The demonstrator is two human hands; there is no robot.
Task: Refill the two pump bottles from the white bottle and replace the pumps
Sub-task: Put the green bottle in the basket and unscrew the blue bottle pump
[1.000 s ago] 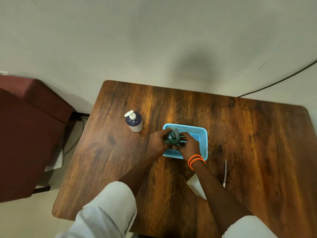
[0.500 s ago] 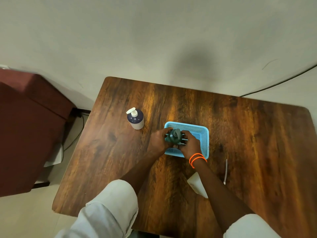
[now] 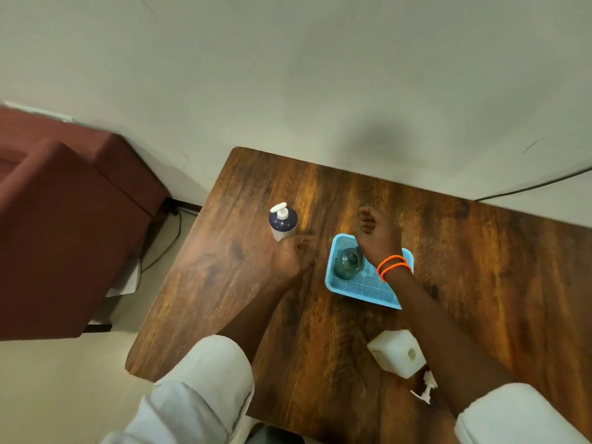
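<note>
A dark green pump bottle (image 3: 346, 265) stands in the left part of a blue mesh basket (image 3: 362, 291). My right hand (image 3: 379, 233) hovers over the basket's far edge with curled fingers; nothing shows in them, and it hides part of the bottle's top. A navy pump bottle (image 3: 282, 222) with a white pump stands to the left on the table. My left hand (image 3: 293, 254) lies just right of its base, blurred, holding nothing. The white bottle (image 3: 397, 352) stands near the front edge with its mouth uncovered.
A small white plastic piece (image 3: 426, 387) lies by the white bottle under my right forearm. The wooden table (image 3: 480, 267) meets a wall at the back. A maroon sofa (image 3: 64, 219) stands to the left, with cables on the floor beside it.
Both hands have let go of the green bottle's top. The left hand moved left toward the navy bottle, the right hand moved away past the basket. The camera view dropped, showing the white bottle.
</note>
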